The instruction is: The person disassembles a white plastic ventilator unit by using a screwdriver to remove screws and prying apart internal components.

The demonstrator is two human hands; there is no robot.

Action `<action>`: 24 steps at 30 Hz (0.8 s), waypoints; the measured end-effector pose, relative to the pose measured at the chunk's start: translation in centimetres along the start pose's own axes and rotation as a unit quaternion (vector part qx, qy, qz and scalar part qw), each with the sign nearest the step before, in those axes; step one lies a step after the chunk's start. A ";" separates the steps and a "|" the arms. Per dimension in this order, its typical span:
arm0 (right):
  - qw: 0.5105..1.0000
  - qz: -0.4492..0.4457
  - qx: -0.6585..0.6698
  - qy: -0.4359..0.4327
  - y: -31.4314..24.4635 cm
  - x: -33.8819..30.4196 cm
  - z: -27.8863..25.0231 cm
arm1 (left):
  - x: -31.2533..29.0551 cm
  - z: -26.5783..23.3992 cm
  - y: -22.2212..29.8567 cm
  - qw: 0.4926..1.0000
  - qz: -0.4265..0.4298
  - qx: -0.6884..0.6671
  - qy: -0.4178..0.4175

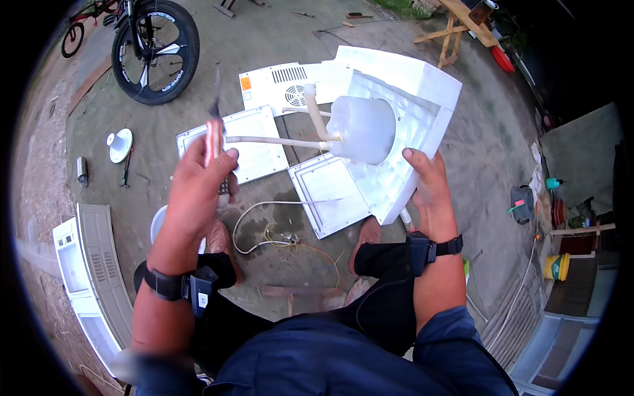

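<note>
Left hand (198,188) is closed around a red-handled tool (213,135), raised. Right hand (428,185) grips the edge of the white foam housing (409,99) with its tank (363,129), held above the ground (277,257). Advisable: steady the housing before working the tubes (274,140).

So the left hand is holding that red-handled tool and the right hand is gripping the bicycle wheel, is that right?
Not quite. In the head view, the right hand grips the white foam housing with the plastic tank, not a wheel. The left hand does hold the red-handled tool.
</note>
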State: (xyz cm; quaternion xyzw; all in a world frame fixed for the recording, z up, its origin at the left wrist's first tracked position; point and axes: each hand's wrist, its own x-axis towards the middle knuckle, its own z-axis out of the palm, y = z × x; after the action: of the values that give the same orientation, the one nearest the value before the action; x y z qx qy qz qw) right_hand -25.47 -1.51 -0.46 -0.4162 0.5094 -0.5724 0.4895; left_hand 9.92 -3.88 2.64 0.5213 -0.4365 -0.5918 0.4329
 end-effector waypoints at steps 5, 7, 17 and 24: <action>1.000 0.007 -0.003 0.007 0.1 -0.1 -0.1 | -1.6 1.0 0.3 0.940 0.171 0.283 -0.089; 1.000 0.008 0.000 0.010 0.1 -0.3 0.1 | -1.8 2.3 0.2 0.933 0.203 0.279 -0.101; 0.993 0.053 -0.097 -0.047 0.2 -0.7 0.5 | 0.0 4.3 -0.2 0.857 0.377 0.341 -0.084; 0.985 0.093 -0.116 -0.082 -0.4 -1.2 1.4 | 0.7 4.4 -0.7 0.854 0.360 0.363 -0.097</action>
State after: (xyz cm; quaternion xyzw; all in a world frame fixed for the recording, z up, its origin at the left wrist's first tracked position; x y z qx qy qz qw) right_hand -23.99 -0.61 0.12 -0.4668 0.5666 -0.4255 0.5293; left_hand 5.45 -4.07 2.19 0.3876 -0.8171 -0.2423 0.3512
